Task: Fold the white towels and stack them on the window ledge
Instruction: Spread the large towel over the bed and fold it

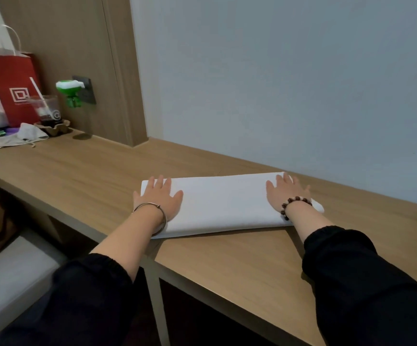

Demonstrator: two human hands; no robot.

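Towel (pixel 223 203), white and folded into a long band, lies flat on the wooden counter (pixel 90 176) near the wall; the fold seems mid-way, so halving it end to end looks next; left hand (pixel 158 196) and right hand (pixel 288 193) press its ends, fingers straight, palms down.

Soft, fairly dim indoor light, cool grey on the wall (pixel 277 71). The white towel (pixel 224 201) is washed out, its texture lost. Black sleeves (pixel 367 283) swallow detail at lower frame. Wide-angle stretch leans the wood panel (pixel 77 58) at upper left.
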